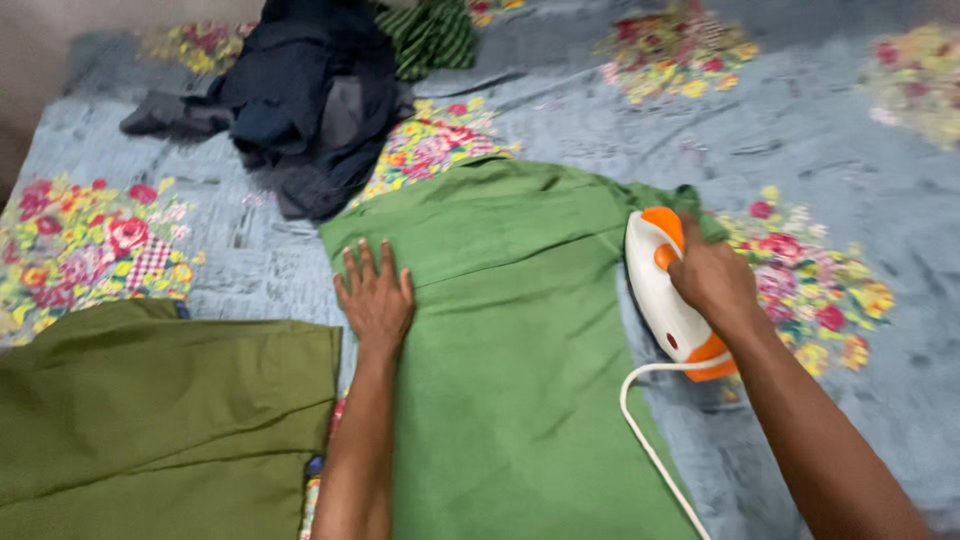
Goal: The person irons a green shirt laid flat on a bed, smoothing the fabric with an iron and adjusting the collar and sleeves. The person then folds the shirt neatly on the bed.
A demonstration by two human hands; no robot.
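A green garment [510, 340] lies spread flat on a blue bedsheet with flower patches [800, 130]. My left hand [375, 295] rests palm down, fingers apart, on the garment's left edge. My right hand [712, 280] grips the handle of a white and orange clothes iron [662, 290], which stands on the garment's right edge. The iron's white cord [650, 440] loops down toward the lower edge of the view.
An olive green folded cloth [150, 420] lies at the lower left. A heap of dark blue and grey clothes [300, 100] sits at the upper left, with a green striped cloth [430, 35] behind it.
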